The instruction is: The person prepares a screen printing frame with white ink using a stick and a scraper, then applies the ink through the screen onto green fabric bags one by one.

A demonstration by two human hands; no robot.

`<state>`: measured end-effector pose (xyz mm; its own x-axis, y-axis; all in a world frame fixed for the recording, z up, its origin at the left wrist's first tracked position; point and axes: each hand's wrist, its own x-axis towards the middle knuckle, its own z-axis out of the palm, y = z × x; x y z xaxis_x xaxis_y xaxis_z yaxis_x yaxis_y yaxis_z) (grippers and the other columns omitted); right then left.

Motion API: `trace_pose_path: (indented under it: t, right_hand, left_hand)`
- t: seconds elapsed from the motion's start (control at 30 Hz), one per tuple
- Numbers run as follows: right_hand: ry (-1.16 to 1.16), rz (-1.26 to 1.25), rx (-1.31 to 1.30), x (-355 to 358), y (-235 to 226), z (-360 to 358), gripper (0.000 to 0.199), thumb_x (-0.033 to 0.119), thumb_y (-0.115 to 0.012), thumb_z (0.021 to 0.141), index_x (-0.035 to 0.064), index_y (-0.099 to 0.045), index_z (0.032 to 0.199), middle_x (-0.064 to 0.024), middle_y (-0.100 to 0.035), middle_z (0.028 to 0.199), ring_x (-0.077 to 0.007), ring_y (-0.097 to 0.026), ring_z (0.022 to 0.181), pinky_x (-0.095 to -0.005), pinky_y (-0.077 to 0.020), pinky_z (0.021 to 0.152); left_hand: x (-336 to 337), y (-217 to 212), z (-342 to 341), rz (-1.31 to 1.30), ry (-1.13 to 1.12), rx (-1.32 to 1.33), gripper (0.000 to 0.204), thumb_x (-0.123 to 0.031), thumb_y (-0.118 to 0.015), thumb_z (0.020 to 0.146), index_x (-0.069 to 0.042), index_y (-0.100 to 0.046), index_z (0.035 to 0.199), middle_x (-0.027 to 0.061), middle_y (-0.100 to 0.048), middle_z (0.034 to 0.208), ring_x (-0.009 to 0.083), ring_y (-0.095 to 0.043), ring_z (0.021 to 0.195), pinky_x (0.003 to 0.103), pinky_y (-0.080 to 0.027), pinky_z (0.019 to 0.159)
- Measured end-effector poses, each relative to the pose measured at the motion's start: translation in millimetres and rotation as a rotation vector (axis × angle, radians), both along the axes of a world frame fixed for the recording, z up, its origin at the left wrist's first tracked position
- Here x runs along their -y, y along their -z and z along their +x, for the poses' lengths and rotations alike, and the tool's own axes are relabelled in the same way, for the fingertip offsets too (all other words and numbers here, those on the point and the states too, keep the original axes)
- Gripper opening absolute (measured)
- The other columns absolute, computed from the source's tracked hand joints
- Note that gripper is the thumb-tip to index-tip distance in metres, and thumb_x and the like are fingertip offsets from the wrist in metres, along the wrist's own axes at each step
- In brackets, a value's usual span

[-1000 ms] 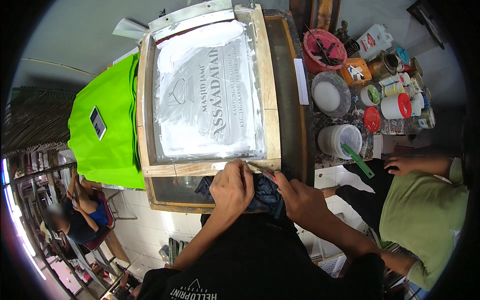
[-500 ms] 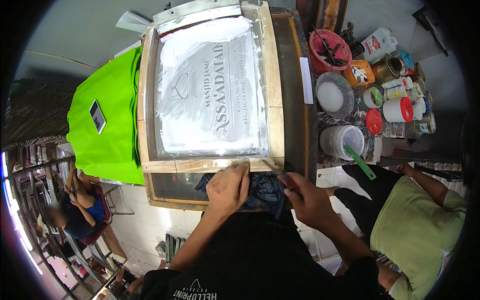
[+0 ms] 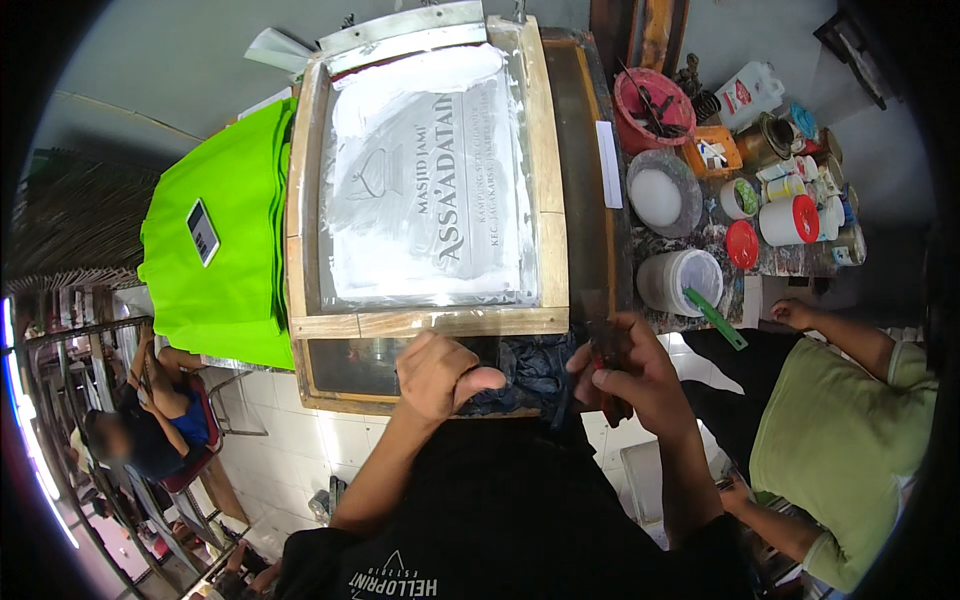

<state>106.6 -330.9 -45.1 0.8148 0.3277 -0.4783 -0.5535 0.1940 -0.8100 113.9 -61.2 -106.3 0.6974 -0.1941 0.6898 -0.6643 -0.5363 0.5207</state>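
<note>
A wooden-framed printing screen (image 3: 430, 323) lies in front of me, its mesh smeared with white ink over dark lettering and a drawing. My left hand (image 3: 437, 378) is closed just below the frame's near edge, thumb stretched to the right. Its curled fingers hide whatever may be inside. In my right hand (image 3: 650, 378), right of the frame's near corner, is a dark reddish tool (image 3: 608, 365), blurred and of a kind I cannot make out. Between the hands a crumpled dark blue rag (image 3: 535, 370) sits at the near edge of the dark board (image 3: 585, 250) under the screen.
Bright green fabric pieces (image 3: 225, 285) lie stacked at left, a phone (image 3: 203, 232) on top. On the right are a pink bucket (image 3: 650, 100), a bowl (image 3: 690, 200), an ink tub (image 3: 660, 280) with a green spatula (image 3: 720, 322) and several jars. A person in green (image 3: 840, 440) is at right.
My right hand has moved right and turned, bringing the dark reddish tool upright. The left hand has drawn slightly away from the frame's near edge, its thumb now extended.
</note>
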Motion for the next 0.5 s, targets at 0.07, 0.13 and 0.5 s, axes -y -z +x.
trace_pose_path:
  t: [0.07, 0.13, 0.5]
  right_hand:
    - [-0.11, -0.043, -0.042, 5.5, -20.7, 6.3, 0.043, 0.012, -0.061, 0.102, 0.002, -0.045, 0.14, -0.0085, -0.068, 0.09, -0.0128, -0.069, 0.079, -0.0244, -0.0549, 0.07]
    - [-0.167, -0.001, -0.032, 0.4, -28.6, 9.3, 0.034, 0.015, -0.063, 0.102, 0.0015, -0.053, 0.132, -0.0069, -0.067, 0.089, -0.0101, -0.066, 0.079, -0.0226, -0.0535, 0.071]
    - [-0.349, -0.072, 0.044, -17.9, -71.2, 14.0, 0.034, 0.032, -0.052, 0.105, 0.0018, -0.062, 0.093, -0.0019, -0.058, 0.074, -0.0088, -0.055, 0.062, -0.0248, -0.0446, 0.057]
  left_hand:
    - [-8.5, -17.7, 15.7, 0.094, 0.047, 0.068, 0.047, -0.049, -0.081, 0.075, -0.007, -0.058, 0.078, 0.0016, -0.052, 0.064, 0.0199, -0.051, 0.054, 0.031, -0.04, 0.05]
    - [-11.0, -35.0, 32.0, 0.178, 0.076, 0.16, 0.053, -0.057, -0.076, 0.075, -0.009, -0.056, 0.073, 0.0002, -0.049, 0.064, 0.0188, -0.049, 0.053, 0.03, -0.038, 0.049]
    - [-3.7, -85.5, 57.0, 0.282, 0.196, 0.379, 0.053, -0.055, -0.079, 0.073, -0.008, -0.055, 0.075, -0.0003, -0.046, 0.064, 0.0165, -0.048, 0.052, 0.028, -0.036, 0.049]
